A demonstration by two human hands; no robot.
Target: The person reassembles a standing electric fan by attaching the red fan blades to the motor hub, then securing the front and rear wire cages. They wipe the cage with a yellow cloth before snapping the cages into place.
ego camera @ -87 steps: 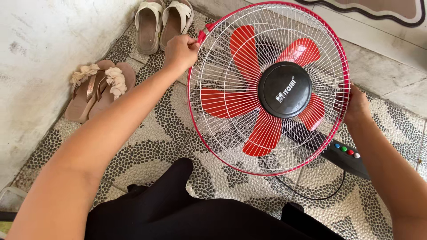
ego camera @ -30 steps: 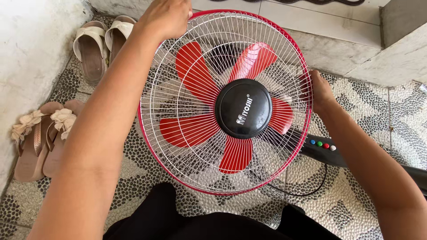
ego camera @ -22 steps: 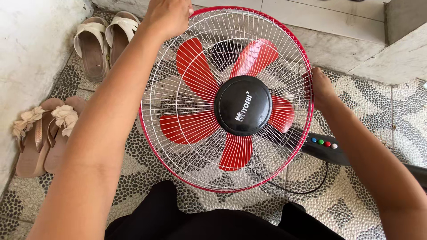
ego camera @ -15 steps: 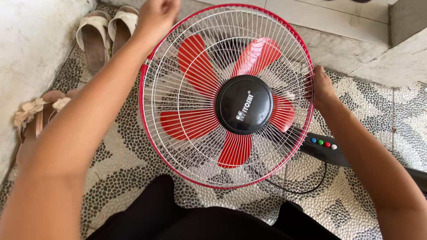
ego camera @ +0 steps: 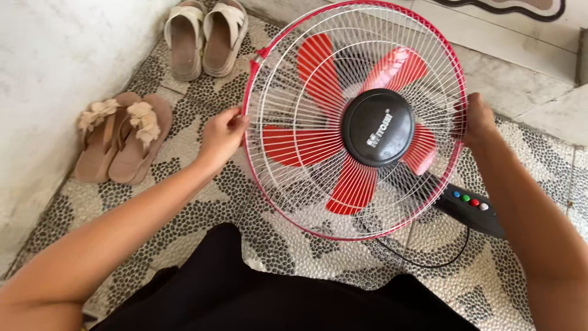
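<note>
A fan (ego camera: 355,116) with a white wire grille, a red rim and red blades lies tilted face-up over the pebble floor (ego camera: 202,202), its black round cap in the middle. The left hand (ego camera: 222,133) is at the left edge of the rim, its fingers curled around the red ring and the outer wires. The right hand (ego camera: 478,119) grips the opposite, right edge of the rim, fingers wrapped behind the grille so only the back of the hand shows. Below the right hand a black control panel (ego camera: 471,205) with small coloured buttons sticks out from under the grille, and a black cord (ego camera: 429,260) loops across the floor beside it. By the wall at the left floor edge lie a pair of brown sandals (ego camera: 122,138) with flower trims, and further up, a pair of beige sandals (ego camera: 205,37). The person's dark clothing (ego camera: 269,294) fills the near edge.
</note>
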